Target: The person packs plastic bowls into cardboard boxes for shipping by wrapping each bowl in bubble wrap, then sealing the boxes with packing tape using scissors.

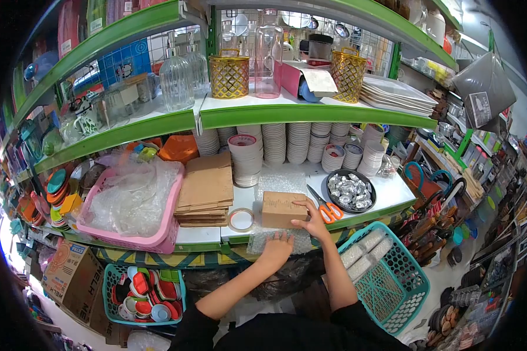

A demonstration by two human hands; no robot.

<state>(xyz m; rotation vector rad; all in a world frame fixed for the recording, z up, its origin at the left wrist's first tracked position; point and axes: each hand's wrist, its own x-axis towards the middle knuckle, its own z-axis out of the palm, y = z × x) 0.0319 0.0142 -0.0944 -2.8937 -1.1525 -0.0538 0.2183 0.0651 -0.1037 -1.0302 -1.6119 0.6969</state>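
A small brown cardboard box with handwriting on top rests on a sheet of bubble wrap at the shelf's front. My right hand grips the box at its right side, fingers on the top and thumb at the front. My left hand lies open on the front part of the bubble wrap, just below the box, fingers stretched out. Left of the box is a roll of tape. Orange-handled scissors lie to its right, beside a black bowl of foil-wrapped pieces.
Flattened cardboard and a pink basket with plastic wrap sit on the left. Stacked white cups stand behind. Below are a teal basket with bubble-wrapped rolls and another basket of small dishes. A green-edged shelf overhangs.
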